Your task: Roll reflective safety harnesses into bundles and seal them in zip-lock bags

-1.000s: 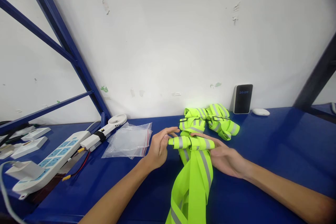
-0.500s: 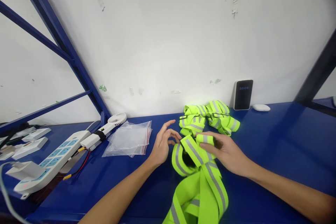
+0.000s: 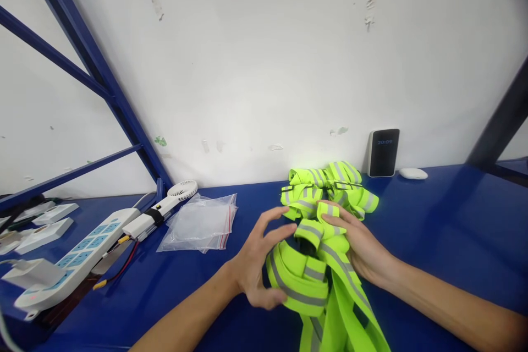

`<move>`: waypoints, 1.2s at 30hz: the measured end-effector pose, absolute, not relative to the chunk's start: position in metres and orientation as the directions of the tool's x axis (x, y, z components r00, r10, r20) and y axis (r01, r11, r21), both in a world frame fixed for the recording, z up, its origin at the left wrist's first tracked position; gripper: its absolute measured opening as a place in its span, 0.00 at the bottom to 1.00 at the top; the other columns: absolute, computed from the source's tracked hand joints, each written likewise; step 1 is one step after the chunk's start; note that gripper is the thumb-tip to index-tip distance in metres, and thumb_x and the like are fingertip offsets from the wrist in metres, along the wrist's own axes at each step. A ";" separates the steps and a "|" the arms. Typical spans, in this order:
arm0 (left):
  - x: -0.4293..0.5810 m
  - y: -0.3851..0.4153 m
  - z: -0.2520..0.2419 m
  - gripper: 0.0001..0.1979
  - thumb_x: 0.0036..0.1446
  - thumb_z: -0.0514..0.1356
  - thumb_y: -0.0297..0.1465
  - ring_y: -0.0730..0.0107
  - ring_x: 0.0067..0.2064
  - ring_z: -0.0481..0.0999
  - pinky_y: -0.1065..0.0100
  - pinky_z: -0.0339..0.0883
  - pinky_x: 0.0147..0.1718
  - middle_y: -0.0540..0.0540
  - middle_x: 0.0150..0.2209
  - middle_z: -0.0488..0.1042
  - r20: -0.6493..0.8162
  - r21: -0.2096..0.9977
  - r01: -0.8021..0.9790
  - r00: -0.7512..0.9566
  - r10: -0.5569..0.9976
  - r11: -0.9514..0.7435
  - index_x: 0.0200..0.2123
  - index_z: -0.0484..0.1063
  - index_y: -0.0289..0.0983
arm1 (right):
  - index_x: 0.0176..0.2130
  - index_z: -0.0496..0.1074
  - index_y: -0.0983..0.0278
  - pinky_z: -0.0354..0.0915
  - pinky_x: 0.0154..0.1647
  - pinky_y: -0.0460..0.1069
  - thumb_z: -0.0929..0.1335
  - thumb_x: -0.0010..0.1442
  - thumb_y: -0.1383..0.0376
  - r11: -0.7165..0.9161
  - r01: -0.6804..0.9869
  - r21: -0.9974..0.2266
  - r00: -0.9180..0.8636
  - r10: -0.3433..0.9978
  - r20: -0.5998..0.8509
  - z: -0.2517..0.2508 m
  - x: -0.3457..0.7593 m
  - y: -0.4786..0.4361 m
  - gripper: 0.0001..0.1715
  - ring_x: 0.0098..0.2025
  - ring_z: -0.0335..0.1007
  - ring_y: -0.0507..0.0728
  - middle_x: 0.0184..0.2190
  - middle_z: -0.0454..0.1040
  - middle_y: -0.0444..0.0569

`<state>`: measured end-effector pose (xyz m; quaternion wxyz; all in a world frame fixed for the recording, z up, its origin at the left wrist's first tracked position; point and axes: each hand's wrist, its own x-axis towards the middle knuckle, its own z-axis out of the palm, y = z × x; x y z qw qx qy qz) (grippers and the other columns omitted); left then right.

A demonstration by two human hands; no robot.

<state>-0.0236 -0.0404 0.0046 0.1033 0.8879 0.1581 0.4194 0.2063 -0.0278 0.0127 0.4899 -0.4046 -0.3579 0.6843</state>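
A bright yellow-green reflective strap with grey stripes lies partly coiled in front of me, its loose lengths trailing toward the bottom edge. My left hand is cupped at the left side of the coil, thumb and fingers spread apart; whether it touches the coil I cannot tell. On the other side, my right hand grips a folded part of the same strap, thumb on top and the other fingers mostly hidden behind it. Just beyond the hands sit several bundled reflective straps in the same colours.
Clear zip bags lie left of my hands on the blue table. Farther left are a white handheld fan and a power strip. A small clock display leans against the wall beside a white case.
The strap's coil has turned and moved slightly nearer. My left hand has come down beside it with the thumb lower. My right hand still holds the strap, its grip shifted.
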 end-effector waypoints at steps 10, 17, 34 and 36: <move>-0.016 -0.037 -0.009 0.21 0.50 0.63 0.32 0.52 0.52 0.73 0.55 0.64 0.54 0.37 0.47 0.75 0.654 0.312 0.224 0.654 0.380 -0.923 0.49 0.72 0.39 | 0.50 0.72 0.61 0.68 0.47 0.54 0.58 0.67 0.51 0.318 0.138 -0.938 -0.292 0.918 0.268 0.004 0.218 -0.027 0.24 0.43 0.72 0.60 0.43 0.76 0.50; -0.006 -0.027 -0.004 0.14 0.50 0.60 0.35 0.71 0.20 0.69 0.69 0.64 0.23 0.52 0.22 0.72 0.081 0.942 -0.327 -0.013 0.997 -0.080 0.41 0.67 0.39 | 0.60 0.62 0.58 0.67 0.51 0.59 0.61 0.63 0.65 0.637 0.508 -0.580 -0.444 0.771 0.457 -0.002 0.231 -0.020 0.26 0.52 0.67 0.63 0.51 0.69 0.54; 0.007 -0.023 -0.018 0.27 0.45 0.65 0.34 0.68 0.33 0.73 0.66 0.67 0.36 0.49 0.35 0.73 0.203 0.943 -0.257 -0.068 0.977 -0.214 0.51 0.66 0.40 | 0.55 0.70 0.58 0.68 0.51 0.57 0.68 0.57 0.68 0.899 0.246 -0.363 -0.542 0.438 0.717 -0.010 0.202 -0.022 0.25 0.51 0.72 0.63 0.48 0.75 0.54; 0.001 -0.026 -0.016 0.32 0.46 0.65 0.30 0.65 0.42 0.73 0.64 0.66 0.45 0.45 0.43 0.73 0.399 0.914 -0.061 -0.047 0.916 -0.401 0.56 0.62 0.40 | 0.50 0.74 0.63 0.69 0.51 0.58 0.71 0.55 0.61 0.740 0.212 -0.639 -0.401 0.662 0.633 -0.004 0.196 -0.020 0.22 0.49 0.74 0.65 0.45 0.77 0.55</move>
